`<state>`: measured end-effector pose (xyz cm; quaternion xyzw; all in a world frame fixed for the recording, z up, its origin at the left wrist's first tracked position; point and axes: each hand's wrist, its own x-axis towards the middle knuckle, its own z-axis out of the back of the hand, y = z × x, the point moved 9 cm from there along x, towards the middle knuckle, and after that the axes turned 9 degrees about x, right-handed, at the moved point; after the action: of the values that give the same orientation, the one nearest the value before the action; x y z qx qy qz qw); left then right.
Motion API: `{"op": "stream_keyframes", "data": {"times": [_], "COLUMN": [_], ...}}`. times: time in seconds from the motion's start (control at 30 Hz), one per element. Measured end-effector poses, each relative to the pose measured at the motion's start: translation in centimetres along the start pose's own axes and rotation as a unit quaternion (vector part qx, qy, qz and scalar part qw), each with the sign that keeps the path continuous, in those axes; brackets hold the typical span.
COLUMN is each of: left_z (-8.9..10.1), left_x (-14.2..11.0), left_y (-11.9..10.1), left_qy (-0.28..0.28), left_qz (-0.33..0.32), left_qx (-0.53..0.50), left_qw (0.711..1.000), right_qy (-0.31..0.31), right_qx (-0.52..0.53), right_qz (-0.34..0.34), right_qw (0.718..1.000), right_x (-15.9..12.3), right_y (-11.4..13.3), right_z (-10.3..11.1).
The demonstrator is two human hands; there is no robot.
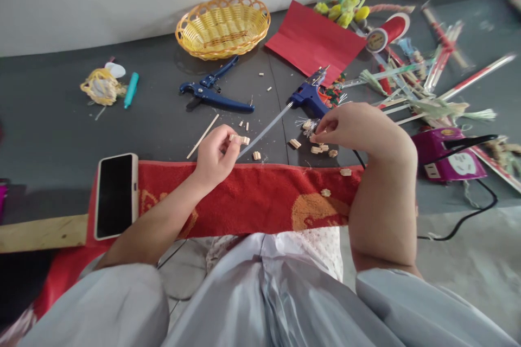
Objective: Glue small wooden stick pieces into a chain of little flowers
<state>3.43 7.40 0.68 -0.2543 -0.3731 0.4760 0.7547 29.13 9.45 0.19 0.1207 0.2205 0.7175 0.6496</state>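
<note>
My left hand (215, 154) is closed in a pinch on a small cluster of glued wooden pieces (240, 140) just above the red towel (252, 200). My right hand (354, 127) is curled, its fingertips pinching a small wooden piece (315, 138) from a scatter of short wooden bits (321, 148) on the dark mat. A blue glue gun (309, 96) with a clear glue stick (264, 133) lies between and just beyond the two hands.
A phone (115, 195) rests on the towel's left end. Blue cutters (211, 95), a thin wooden stick (202, 136), a yellow wicker basket (223, 26), red paper (315, 40), a red spool (388, 32), a purple box (448, 154) with a black cable and craft sticks lie around.
</note>
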Motion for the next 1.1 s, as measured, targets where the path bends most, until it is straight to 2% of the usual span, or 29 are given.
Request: {"op": "stream_keyframes", "data": {"times": [0.17, 0.37, 0.53, 0.63, 0.77, 1.1], "left_z": [-0.6, -0.8, -0.2, 0.1, 0.2, 0.3], "left_x": [0.0, -0.1, -0.3, -0.4, -0.4, -0.3], "left_y": [0.8, 1.1, 0.1, -0.3, -0.6, -1.1], "left_qy": [0.012, -0.003, -0.031, -0.036, -0.035, -0.042], "left_qz": [0.05, 0.089, 0.047, 0.028, 0.008, -0.037], "left_qx": [-0.085, -0.146, -0.142, -0.135, -0.139, -0.167], "left_qw": [0.995, 0.985, 0.988, 0.99, 0.99, 0.984], "right_qy": [-0.013, -0.029, -0.048, -0.037, -0.04, -0.033], "right_qx": [-0.062, -0.039, 0.127, 0.201, 0.236, 0.285], "right_qz": [0.005, 0.015, 0.041, 0.12, 0.217, 0.269], "right_qw": [0.998, 0.999, 0.99, 0.972, 0.946, 0.919], "right_x": [-0.3, -0.7, -0.7, -0.8, -1.3, -1.5], "right_y": [0.8, 2.5, 4.4, 6.3, 8.2, 9.4], "right_z": [-0.9, 0.2, 0.4, -0.3, -0.4, -1.3]}}
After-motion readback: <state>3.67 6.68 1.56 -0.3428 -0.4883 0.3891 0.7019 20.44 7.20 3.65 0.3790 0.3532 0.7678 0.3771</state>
